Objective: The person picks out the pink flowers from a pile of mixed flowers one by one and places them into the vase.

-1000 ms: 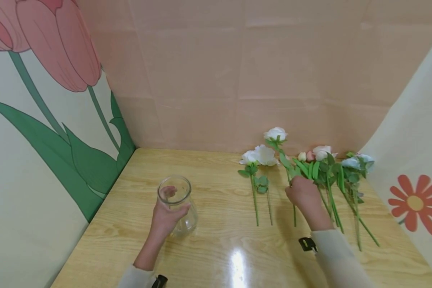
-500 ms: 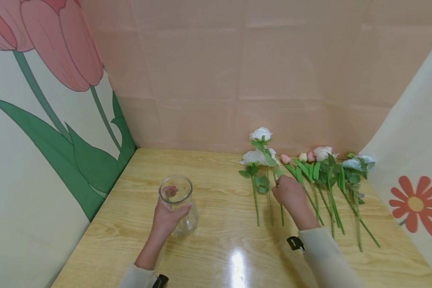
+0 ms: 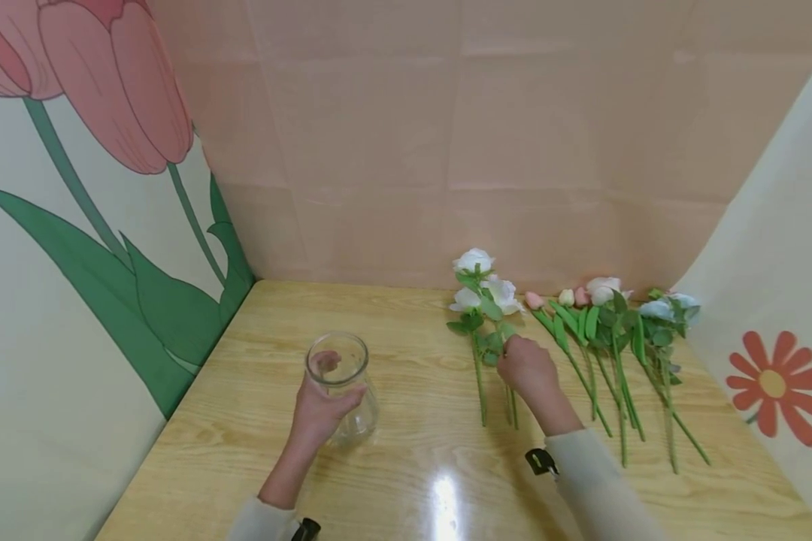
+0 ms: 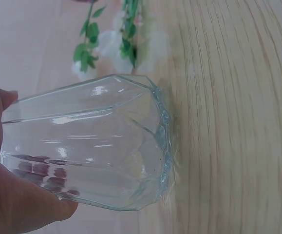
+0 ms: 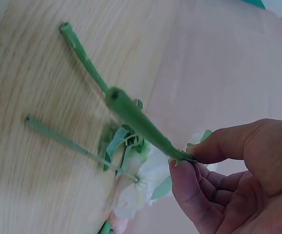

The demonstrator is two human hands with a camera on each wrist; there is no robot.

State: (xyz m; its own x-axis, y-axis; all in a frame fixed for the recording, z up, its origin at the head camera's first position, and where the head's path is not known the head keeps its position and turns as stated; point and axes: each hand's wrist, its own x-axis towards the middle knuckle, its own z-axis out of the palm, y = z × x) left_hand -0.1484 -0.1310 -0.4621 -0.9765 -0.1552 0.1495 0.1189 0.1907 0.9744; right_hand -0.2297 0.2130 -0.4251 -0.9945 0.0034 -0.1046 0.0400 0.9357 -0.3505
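My left hand (image 3: 316, 412) grips a clear glass vase (image 3: 360, 422) around its neck. In the left wrist view the vase's faceted wall (image 4: 87, 114) shows, its thick base close to the wooden surface. My right hand (image 3: 531, 373) pinches the green stem (image 5: 138, 118) of a white rose (image 3: 474, 261) between thumb and index finger. Its bloom points toward the back wall, and its leaves overlap two other white flowers (image 3: 502, 294) lying on the table. Part of the held stem is hidden behind the hand in the head view.
Pink tulips (image 3: 534, 300), a pale pink rose (image 3: 604, 290) and light blue flowers (image 3: 658, 310) lie in a row on the right of the wooden table (image 3: 406, 391). A pink backdrop (image 3: 379, 150) closes the back, with printed sheets at both sides.
My right hand has moved left with the white rose, away from the tulips and over the other white flowers. My left hand and the vase have shifted slightly right.
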